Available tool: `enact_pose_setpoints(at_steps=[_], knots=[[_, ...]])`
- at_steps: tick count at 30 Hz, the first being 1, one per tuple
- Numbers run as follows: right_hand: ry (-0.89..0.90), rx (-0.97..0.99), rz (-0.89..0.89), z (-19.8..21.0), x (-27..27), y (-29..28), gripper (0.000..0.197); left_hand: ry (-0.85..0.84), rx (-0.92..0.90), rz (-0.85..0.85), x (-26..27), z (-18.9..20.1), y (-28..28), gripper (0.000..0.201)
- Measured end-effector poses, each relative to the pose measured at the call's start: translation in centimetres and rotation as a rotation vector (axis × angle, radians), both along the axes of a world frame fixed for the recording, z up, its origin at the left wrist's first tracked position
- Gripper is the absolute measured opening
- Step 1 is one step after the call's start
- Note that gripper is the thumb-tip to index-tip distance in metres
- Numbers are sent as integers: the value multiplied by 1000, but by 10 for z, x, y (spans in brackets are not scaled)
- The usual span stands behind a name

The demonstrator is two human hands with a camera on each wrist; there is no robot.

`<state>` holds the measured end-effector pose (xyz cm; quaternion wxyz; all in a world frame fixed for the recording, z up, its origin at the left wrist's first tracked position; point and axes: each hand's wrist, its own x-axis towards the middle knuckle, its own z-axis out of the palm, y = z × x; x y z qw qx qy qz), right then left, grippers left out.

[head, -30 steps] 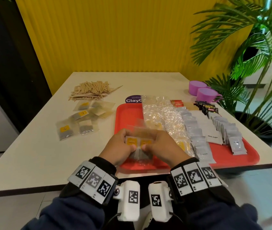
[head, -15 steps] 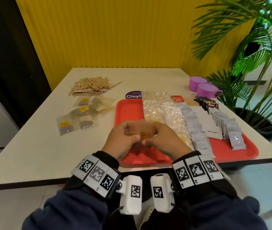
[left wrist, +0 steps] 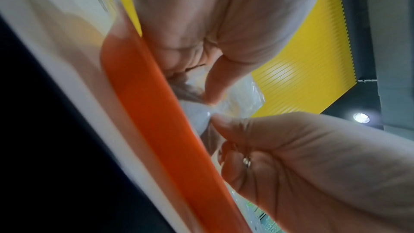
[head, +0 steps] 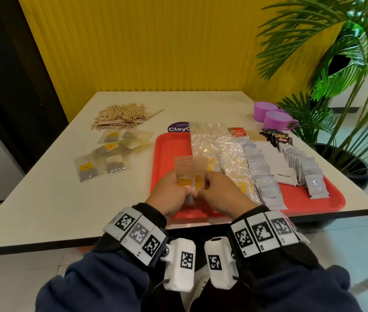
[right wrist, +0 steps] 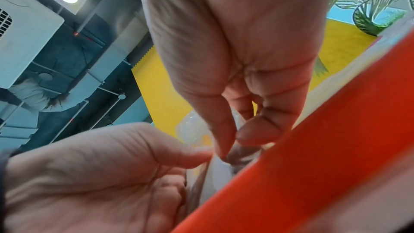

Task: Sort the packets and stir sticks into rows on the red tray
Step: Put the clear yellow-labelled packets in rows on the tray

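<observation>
- Clear tea-bag packets (head: pixel 191 176) – a small bunch with yellow labels – are held up over the near left part of the red tray (head: pixel 169 152), not yet laid down.
- The left hand (head: pixel 169 194) and the right hand (head: pixel 219 194) both pinch the bunch low down, thumbs and fingers curled on the plastic.
- To do this step well, I think the hands should line the edges up first, then lay the packets flat in the bare red strip beside the rows of clear packets (head: pixel 214 154), labels all the same way.
- The plastic looks slippery, so a soft, steady pinch seems best – a hard squeeze could crumple it.
- The head view shows the whole table (head: pixel 43 199): more tea-bag packets (head: pixel 102 158) and the pile of wooden stir sticks (head: pixel 122 115) wait off the tray, and white and silver sachets (head: pixel 268 167) sit in rows.
- The left wrist view shows what the head view hides: a thumb tip (left wrist: pixel 221 121) pressed on the crinkled plastic, close above the tray rim (left wrist: pixel 156 112).
- The right wrist view shows the right fingertips (right wrist: pixel 257 132) closed on the packet from below.
</observation>
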<state>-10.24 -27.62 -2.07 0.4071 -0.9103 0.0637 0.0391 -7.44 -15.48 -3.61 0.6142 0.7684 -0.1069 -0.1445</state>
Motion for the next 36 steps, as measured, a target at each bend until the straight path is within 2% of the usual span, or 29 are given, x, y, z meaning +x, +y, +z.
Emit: enact_pose_setpoints(at_steps=[6,9,11,13,15,16,18,20,22,29,33,36], knots=[[-101,-58,-89,4,-4,-19,7,44,-41,50,1,4,-23,34],[-141,-39,-174,4,-7,-28,28,78,-11,80,6,2,-35,22],[-185,-32,-218,4,-11,-33,62,121,17,80,9,1,-40,18],[-221,-31,-184,5,-17,-35,85,148,57,74,12,2,-43,14],[-207,-107,-107,4,-19,-35,91,170,136,61,13,5,-45,23],[-182,-154,-67,3,-19,-35,88,173,167,63,14,5,-45,23],[-132,-220,-6,-1,-19,-35,77,178,214,53,14,7,-46,11],[-97,-238,15,-3,-20,-36,66,181,262,78,15,5,-45,42],[-88,-247,15,-3,-20,-36,61,172,304,75,16,5,-42,56],[-60,-292,81,-4,-18,-37,54,242,306,-54,14,5,-39,46],[-86,-331,80,-6,-12,-33,49,262,262,-40,14,7,-41,39],[-124,-351,59,-9,-8,-31,42,269,239,-27,16,7,-41,61]])
